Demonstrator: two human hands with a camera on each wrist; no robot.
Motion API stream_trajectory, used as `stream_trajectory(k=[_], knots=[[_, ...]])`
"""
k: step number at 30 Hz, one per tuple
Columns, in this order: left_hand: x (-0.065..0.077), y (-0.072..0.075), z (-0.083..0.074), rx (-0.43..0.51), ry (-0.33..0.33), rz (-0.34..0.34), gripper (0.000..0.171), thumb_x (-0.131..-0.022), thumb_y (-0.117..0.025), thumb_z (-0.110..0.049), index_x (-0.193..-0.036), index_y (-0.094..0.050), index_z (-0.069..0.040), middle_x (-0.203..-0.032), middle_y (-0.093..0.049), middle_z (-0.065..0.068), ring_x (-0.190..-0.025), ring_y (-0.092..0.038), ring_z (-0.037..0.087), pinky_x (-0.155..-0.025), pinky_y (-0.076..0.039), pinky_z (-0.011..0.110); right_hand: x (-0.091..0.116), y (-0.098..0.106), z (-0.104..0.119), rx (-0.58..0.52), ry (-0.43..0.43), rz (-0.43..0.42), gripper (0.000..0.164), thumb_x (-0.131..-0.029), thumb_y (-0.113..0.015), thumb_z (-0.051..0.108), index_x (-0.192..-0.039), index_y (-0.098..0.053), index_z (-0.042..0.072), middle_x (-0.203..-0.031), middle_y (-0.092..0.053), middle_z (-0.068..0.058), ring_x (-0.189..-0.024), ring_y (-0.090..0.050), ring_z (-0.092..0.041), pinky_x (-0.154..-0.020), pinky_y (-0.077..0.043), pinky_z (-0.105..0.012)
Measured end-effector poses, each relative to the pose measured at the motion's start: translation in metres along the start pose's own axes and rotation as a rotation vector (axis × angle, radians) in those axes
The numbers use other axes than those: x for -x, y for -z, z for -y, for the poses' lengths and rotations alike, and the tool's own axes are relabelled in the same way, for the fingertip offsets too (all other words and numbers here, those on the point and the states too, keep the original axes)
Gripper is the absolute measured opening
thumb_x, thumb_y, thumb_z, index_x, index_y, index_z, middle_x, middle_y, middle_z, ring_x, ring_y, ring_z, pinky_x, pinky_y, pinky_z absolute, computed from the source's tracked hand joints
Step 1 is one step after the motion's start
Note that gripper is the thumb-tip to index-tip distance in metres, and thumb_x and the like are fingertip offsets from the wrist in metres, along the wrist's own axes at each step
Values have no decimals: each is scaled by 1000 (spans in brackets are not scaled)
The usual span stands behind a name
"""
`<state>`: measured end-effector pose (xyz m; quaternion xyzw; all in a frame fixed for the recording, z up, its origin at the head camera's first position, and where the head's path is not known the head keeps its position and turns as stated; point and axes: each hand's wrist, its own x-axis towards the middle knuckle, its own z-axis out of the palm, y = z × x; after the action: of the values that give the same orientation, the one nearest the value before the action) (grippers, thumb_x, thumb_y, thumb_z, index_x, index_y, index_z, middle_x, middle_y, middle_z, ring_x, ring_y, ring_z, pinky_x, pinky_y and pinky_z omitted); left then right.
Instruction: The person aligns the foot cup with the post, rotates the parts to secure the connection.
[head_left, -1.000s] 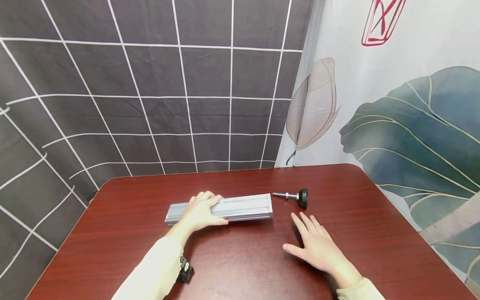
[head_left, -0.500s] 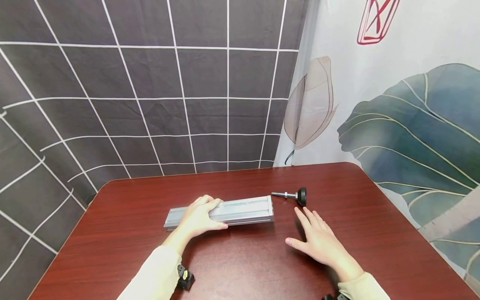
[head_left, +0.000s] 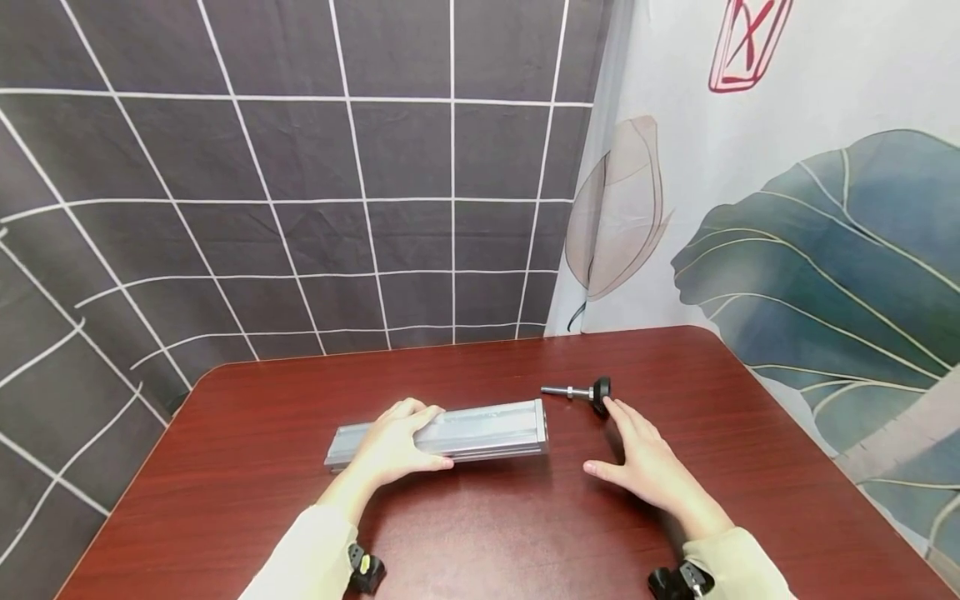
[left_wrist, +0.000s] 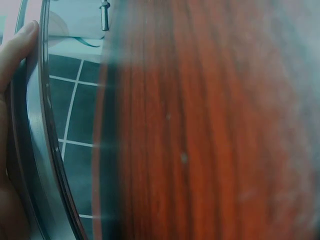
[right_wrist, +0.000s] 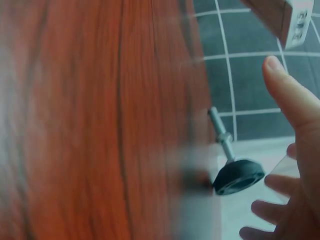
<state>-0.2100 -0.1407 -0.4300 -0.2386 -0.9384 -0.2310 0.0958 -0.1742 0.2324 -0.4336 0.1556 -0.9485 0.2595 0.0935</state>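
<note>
My left hand (head_left: 393, 446) grips a silver aluminium extrusion profile (head_left: 483, 427) from above, thumb along its near side, fingers over the far side. The profile lies crosswise, close over the table with a shadow below its near edge. In the left wrist view, the profile (left_wrist: 42, 125) runs along the left beside the thumb. My right hand (head_left: 648, 462) has its fingers spread, the fingertips right at the black base of a leveling foot (head_left: 602, 395). The foot's threaded stud points left toward the profile's end. In the right wrist view, the leveling foot (right_wrist: 239, 176) sits just beyond the fingertips.
The reddish-brown wooden table (head_left: 495, 533) has rounded back corners. Behind it hangs a dark grey cloth (head_left: 300, 167) with a white grid. A white curtain (head_left: 645, 67) with leaf prints hangs at the right. Black wrist cameras (head_left: 366, 571) are strapped on both wrists.
My right hand has moved forward to the leveling foot's black base. The left hand keeps its grip, and the profile has shifted slightly toward me. The head view has turned a little.
</note>
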Motion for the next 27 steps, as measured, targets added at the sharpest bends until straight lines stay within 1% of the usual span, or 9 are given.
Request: stream_trajectory(k=[2,7,11,14,19,27], knots=[[2,0,-1,16,-3,2,73,-59,-80,-52,-121,-63,-16,-103,-54,0,-98,-51,18,-85,-42,40,-3,0,-4,-33,-2,5,94,-72,-77,41,-141,-30,-2,-140,-33,-28,-127,-31,-44,-97,-27,-61],[7,0,-2,39,-16,-18,74,-58,-82,-51,-120,-64,-15,-101,-53,-2,-97,-51,16,-84,-42,39,-10,-2,-17,-101,-26,19,96,-73,-78,40,-142,-27,-3,-140,-31,-27,-127,-28,-43,-98,-26,-60],[10,1,-3,43,-27,-34,74,-57,-82,-50,-119,-64,-15,-100,-54,-4,-96,-51,15,-84,-42,38,-18,-5,-27,-126,-33,17,97,-73,-79,37,-143,-26,-3,-140,-30,-27,-127,-28,-42,-99,-26,-59],[11,1,-4,42,-31,-40,73,-57,-82,-51,-119,-65,-15,-99,-53,-6,-95,-51,14,-83,-42,36,-24,-6,-33,-133,-36,20,97,-73,-79,35,-143,-25,-5,-140,-30,-28,-128,-28,-42,-100,-26,-59],[13,1,-6,67,-31,-43,73,-57,-82,-51,-118,-65,-16,-100,-53,-7,-96,-51,12,-83,-43,35,-32,-6,-39,-141,-57,35,97,-73,-79,33,-142,-24,-6,-141,-29,-29,-129,-28,-43,-100,-26,-58],[13,4,-13,114,-29,-62,71,-57,-83,-50,-118,-65,-18,-101,-53,-9,-97,-50,11,-82,-44,32,-46,-2,-49,-110,-90,88,98,-75,-77,35,-144,-21,-4,-142,-27,-30,-129,-28,-43,-100,-26,-58]])
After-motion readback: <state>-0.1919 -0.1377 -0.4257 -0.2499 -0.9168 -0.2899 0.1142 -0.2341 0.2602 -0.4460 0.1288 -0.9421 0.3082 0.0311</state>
